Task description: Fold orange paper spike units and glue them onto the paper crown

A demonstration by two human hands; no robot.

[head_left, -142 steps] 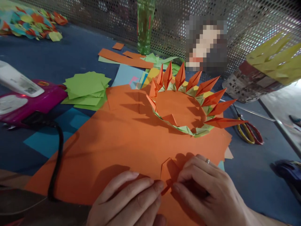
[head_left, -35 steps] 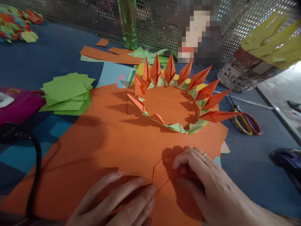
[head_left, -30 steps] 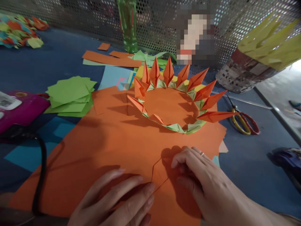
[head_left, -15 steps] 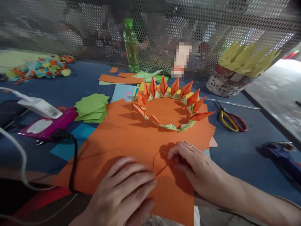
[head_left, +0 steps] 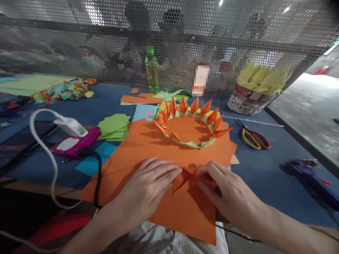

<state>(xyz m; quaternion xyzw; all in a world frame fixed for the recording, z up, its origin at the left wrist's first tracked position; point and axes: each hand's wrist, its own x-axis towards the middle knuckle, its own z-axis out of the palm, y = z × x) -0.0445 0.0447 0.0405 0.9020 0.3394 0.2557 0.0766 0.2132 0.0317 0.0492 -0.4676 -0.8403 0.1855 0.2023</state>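
Observation:
A small folded orange paper piece (head_left: 182, 179) stands up between my two hands on a large orange sheet (head_left: 148, 148). My left hand (head_left: 148, 187) lies on the sheet with its fingers stretched toward the piece, fingertips touching its left side. My right hand (head_left: 225, 192) has its fingers bent and pressed on the piece's right side. Beyond them sits a ring of orange and green folded paper points (head_left: 189, 123).
A stack of green paper squares (head_left: 113, 126), a pink device (head_left: 71, 144) with a black cable and a white charger lie at left. Scissors (head_left: 253, 137) and a blue tool (head_left: 309, 176) lie at right. A green bottle (head_left: 153, 70) and a mesh screen (head_left: 79, 42) stand behind.
The camera has tilted up and back, so more of the table shows. The folded piece now stands raised between my fingertips, and both hands have drawn closer around it.

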